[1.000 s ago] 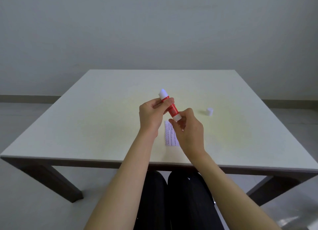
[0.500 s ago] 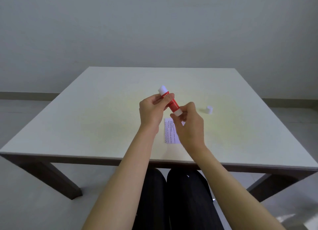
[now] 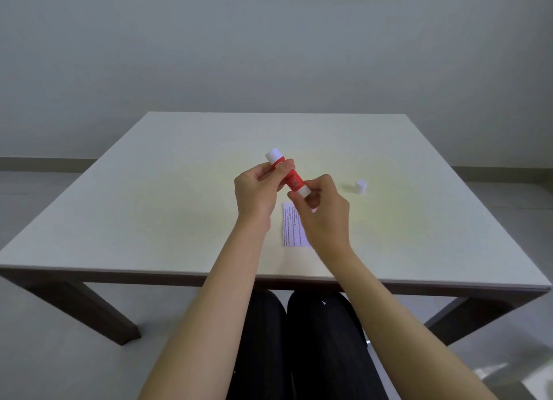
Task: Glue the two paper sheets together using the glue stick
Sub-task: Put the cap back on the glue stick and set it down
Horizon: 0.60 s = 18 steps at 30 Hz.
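Observation:
A red glue stick (image 3: 289, 175) with white ends is held tilted above the table, its upper white tip pointing away to the left. My left hand (image 3: 258, 196) grips its red body. My right hand (image 3: 324, 214) pinches its lower white end. A small white paper sheet with printed text (image 3: 291, 230) lies flat on the table under my right hand, partly hidden by it. I cannot tell whether it is one sheet or two. A small white cap (image 3: 361, 186) stands on the table to the right of my hands.
The pale square table (image 3: 149, 208) has dark legs, and its near edge runs just in front of my knees. A grey wall and floor lie behind it.
My right-hand fingers have shifted slightly around the stick's lower white end. The stick stays at nearly the same tilt and place. The paper and cap have not moved.

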Available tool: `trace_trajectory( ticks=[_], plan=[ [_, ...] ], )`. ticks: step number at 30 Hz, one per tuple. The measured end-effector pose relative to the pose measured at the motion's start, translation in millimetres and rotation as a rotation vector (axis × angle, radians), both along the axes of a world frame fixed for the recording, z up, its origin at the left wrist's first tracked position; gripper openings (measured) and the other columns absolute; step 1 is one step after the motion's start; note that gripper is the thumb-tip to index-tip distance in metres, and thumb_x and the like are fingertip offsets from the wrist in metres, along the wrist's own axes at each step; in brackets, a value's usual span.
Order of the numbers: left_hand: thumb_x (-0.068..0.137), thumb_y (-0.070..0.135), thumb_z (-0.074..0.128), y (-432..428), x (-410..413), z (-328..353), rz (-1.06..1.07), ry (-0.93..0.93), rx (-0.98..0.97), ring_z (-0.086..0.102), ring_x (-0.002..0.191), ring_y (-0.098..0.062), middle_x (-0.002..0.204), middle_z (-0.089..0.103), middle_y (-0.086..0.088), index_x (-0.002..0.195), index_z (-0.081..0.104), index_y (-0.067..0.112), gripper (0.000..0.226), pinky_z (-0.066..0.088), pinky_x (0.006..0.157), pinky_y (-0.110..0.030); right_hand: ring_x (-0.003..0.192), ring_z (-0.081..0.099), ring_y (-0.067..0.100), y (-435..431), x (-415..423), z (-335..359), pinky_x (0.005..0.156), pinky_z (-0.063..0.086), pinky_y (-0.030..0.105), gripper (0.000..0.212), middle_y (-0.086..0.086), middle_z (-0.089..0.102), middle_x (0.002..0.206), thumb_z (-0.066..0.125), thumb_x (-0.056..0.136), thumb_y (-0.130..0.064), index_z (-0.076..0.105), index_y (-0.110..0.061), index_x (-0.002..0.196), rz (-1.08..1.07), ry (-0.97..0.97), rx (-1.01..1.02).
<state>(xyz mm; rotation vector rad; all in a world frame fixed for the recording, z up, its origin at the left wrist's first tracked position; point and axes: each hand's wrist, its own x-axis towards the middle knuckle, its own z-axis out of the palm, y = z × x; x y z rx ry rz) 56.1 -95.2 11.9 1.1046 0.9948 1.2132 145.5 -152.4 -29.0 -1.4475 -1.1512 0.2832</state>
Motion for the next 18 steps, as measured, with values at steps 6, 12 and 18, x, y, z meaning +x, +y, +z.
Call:
trace_trajectory(
  ticks=[6, 12, 18],
  plan=[
    [0.079, 0.029, 0.071, -7.6, 5.0, -4.1, 0.021, -0.003, -0.015, 0.072, 0.083, -0.027, 0.084, 0.075, -0.014, 0.070, 0.073, 0.016, 0.016, 0.057, 0.082, -0.034, 0.050, 0.056, 0.025, 6.9, 0.0, -3.0, 0.060, 0.036, 0.034, 0.034, 0.003, 0.065, 0.065, 0.065, 0.083, -0.006, 0.032, -0.017, 0.081, -0.365, -0.708, 0.293],
    [0.079, 0.015, 0.072, -0.5, -8.8, -11.4, 0.005, 0.028, 0.026, 0.069, 0.077, -0.020, 0.081, 0.072, -0.005, 0.084, 0.073, 0.016, 0.005, 0.057, 0.079, -0.034, 0.065, 0.061, 0.025, 9.6, 12.9, -3.8, 0.061, 0.043, 0.034, 0.052, 0.006, 0.064, 0.100, 0.074, 0.074, -0.044, 0.056, -0.007, 0.107, -0.126, -0.581, 0.003],
    [0.086, 0.020, 0.063, 23.9, -47.9, -8.1, 0.029, 0.660, 0.392, 0.067, 0.076, -0.014, 0.095, 0.066, -0.004, 0.102, 0.067, 0.023, 0.017, 0.040, 0.065, -0.016, 0.105, 0.056, 0.037, 30.7, 105.3, -10.3, 0.075, 0.048, 0.040, 0.063, 0.017, 0.029, 0.145, 0.051, 0.095, -0.026, 0.020, -0.022, 0.149, -0.291, -0.604, -0.487]
  ],
)
